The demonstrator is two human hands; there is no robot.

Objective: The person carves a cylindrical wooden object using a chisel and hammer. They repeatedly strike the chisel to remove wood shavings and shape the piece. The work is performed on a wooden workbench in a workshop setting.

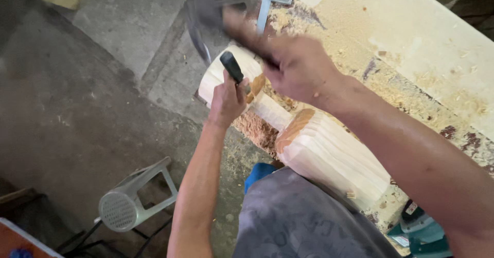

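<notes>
Head view: the left hand (226,99) is wrapped around a chisel (232,67) with a black handle, fingers closed tight on the grip just below the handle's upper end; the blade end is hidden behind the hand, where it meets the wood. The right hand (298,67) is closed around the handle of a mallet or hammer (206,11), whose head is blurred at the far top of the view, above the chisel handle and apart from it; its exact kind cannot be told. The chisel is set against a pale carved wooden post (329,152) that lies at an angle across the near edge of the tabletop (411,36). The post has a thick, ridged section at the near right, a narrow round neck (270,111) in the middle, and a second thick section (226,75) at the far left that overhangs the floor. The left hand sits at the junction of the neck and the far thick section. Reddish cut surfaces show on both shoulders beside the neck. Sawdust and wood chips (257,129) cover the tabletop below and around the neck. A metal bracket (270,5) lies on the far part of the tabletop, near the blurred tool head. A grey plastic stool (136,196) lies tipped on the concrete floor (77,108) at the near left, well apart from the post. A teal power tool (419,232) sits at the near right edge, partly cut off by the frame.
</notes>
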